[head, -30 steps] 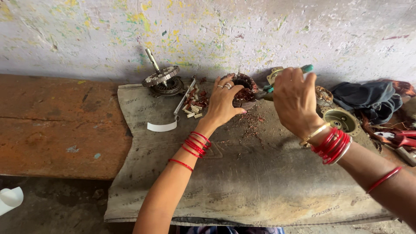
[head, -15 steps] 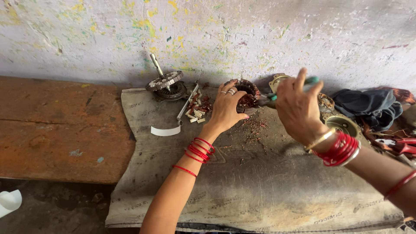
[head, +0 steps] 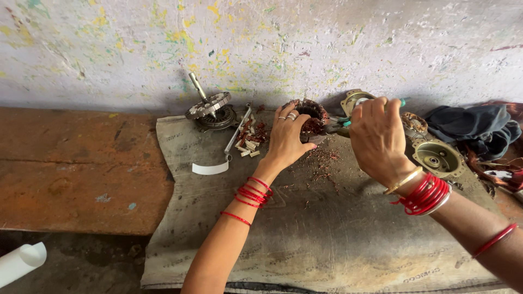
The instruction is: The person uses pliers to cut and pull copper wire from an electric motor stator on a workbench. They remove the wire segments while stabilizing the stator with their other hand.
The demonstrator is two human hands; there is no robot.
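Your left hand [head: 287, 136] rests on the motor stator [head: 311, 115], a dark round core wound with copper wire that stands on the grey sackcloth [head: 305, 234] close to the paint-flecked wall [head: 305, 43]. The fingers [head: 287, 116] of that hand curl over the stator's left rim and grip it, with the thumb pressed against its front. Your right hand [head: 378, 139] hovers just right of the stator, its fingers closed around the green-handled pliers [head: 348, 121]; the pliers' nose points left and reaches the stator's windings, though the tip itself is hard to make out.

In front of the stator, bits of cut copper wire [head: 321, 163] lie scattered on the sackcloth. Left of the stator sits a heap of small white and reddish pieces [head: 249, 142], and further left a long metal tool [head: 237, 133] lies aslant beside a curved white strip [head: 208, 168]. Beyond these, still left of the stator, a rotor with a shaft [head: 210, 109] stands by the wall. Right of the stator, partly behind your right hand, are a round metal end cover [head: 438, 158] and a dark bundle of cloth [head: 474, 126]. The sackcloth covers the rusty brown tabletop [head: 71, 169], which shows bare well left of the stator.
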